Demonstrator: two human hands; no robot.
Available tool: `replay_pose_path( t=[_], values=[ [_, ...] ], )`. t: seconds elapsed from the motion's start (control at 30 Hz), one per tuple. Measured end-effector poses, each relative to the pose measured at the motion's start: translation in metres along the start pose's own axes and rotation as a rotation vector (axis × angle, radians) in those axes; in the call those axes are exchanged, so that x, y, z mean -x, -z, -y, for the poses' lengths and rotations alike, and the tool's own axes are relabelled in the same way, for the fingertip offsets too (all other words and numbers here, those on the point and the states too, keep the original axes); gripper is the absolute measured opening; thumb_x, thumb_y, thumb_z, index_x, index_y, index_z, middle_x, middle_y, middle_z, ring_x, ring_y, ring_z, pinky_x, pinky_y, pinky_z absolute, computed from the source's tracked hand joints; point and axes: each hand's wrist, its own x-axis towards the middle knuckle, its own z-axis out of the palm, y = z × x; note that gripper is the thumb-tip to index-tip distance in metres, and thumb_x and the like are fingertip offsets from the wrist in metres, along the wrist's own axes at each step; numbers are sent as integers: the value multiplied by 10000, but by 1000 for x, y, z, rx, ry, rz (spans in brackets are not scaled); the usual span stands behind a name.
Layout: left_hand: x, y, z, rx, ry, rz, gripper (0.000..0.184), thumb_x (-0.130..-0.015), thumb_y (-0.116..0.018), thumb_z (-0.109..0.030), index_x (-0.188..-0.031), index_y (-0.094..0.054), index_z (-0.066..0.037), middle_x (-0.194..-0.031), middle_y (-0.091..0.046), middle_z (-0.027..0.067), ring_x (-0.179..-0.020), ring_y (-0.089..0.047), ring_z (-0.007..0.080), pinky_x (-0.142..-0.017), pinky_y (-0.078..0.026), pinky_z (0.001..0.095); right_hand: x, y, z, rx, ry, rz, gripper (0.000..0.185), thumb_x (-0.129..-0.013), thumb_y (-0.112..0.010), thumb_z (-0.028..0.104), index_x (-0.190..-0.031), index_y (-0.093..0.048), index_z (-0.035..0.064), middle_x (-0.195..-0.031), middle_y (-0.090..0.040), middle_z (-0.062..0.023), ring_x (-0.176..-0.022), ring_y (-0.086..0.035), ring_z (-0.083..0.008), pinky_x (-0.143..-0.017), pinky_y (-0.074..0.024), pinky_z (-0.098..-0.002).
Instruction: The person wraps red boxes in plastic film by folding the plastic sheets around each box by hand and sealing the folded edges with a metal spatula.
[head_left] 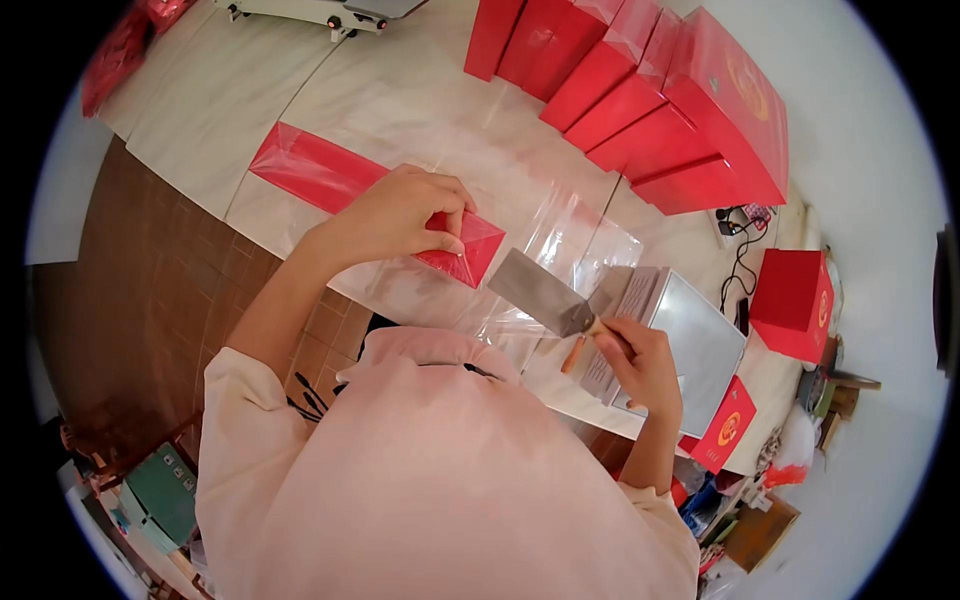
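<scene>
A long red box (318,170) wrapped in clear plastic film lies across the table in front of me. My left hand (412,213) rests over its near right part, thumb and fingers closed on the clear film (474,247) by the box's end. In my right hand (638,362) is a scraper with a wide flat metal blade (538,290) and a wooden handle, gripped in closed fingers. The blade points left, its edge just right of the box end and apart from it. Loose clear plastic (570,232) lies on the table beyond the blade.
Several film-wrapped red boxes (640,90) stand in a row at the back right. A grey metal-topped device (700,335) sits beside my right hand, with a black cable (738,275) behind it. Another red box (790,300) stands right. Part of a white machine (300,12) shows at top.
</scene>
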Motion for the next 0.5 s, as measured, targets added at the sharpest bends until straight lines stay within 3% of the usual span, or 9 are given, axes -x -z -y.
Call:
replay_pose_path(
  t=[0.1,0.2,0.27,0.43,0.5],
  values=[
    [0,1,-1,-41,-6,24,220,-701,-775,-158,-660,-590,-46,-984,-660,54,-929,-591,216,-893,-403,380,4,-5,-6,-113,-23,29,137,-857,-665,81,-956,-660,-14,-693,-624,-119,-546,-623,-215,-514,-450,-281],
    [-4,3,-1,-70,37,78,239,-706,-774,-174,-654,-580,-46,-967,-660,40,-914,-593,209,-904,-391,378,-9,-34,-1,-163,84,102,143,-840,-684,87,-949,-665,-3,-703,-638,-112,-540,-613,-226,-509,-455,-290],
    [-7,3,1,-48,55,90,237,-706,-773,-179,-650,-580,-53,-952,-659,39,-904,-594,204,-905,-386,380,-25,-48,12,-40,334,88,149,-836,-695,128,-929,-671,15,-720,-655,-95,-538,-602,-241,-498,-457,-306],
    [-2,2,0,-98,20,64,194,-733,-759,-180,-708,-594,-81,-860,-645,38,-802,-595,203,-918,-380,399,-47,-55,20,57,361,72,163,-842,-692,179,-901,-672,28,-726,-663,-82,-538,-593,-253,-487,-453,-321],
    [0,-3,2,-182,47,-43,174,-761,-743,-177,-783,-593,-93,-782,-618,38,-732,-576,204,-940,-384,407,-48,-55,20,70,366,63,168,-848,-688,188,-897,-672,29,-722,-662,-81,-539,-594,-252,-485,-450,-319]
  ],
)
